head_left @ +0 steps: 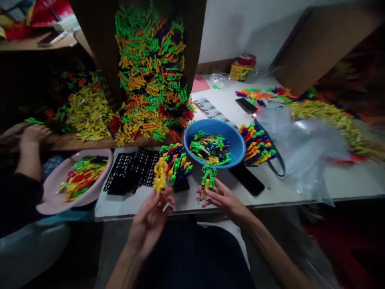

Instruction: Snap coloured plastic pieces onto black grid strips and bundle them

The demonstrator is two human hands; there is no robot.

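Observation:
My left hand (153, 214) pinches a yellow plastic toy figure (160, 174), held upright above the table's front edge. In my right hand (224, 198) is a green toy figure (208, 174) with a yellow piece (207, 184) at its lower part. The two hands are apart. Just behind them stands a cluster of multicoloured figures (177, 164) in rows. A blue bowl (188, 150) holding green, orange and dark blue figures sits beyond my right hand. Black perforated trays (120, 172) lie to the left of my left hand.
A large box of loose figures (153, 76) opens toward the table. A phone (248, 178) lies right of the bowl, near another row of figures (258, 146) and clear plastic bags (309, 140). On the left, a co-worker's hand (34, 132) is beside a pink basin (48, 196).

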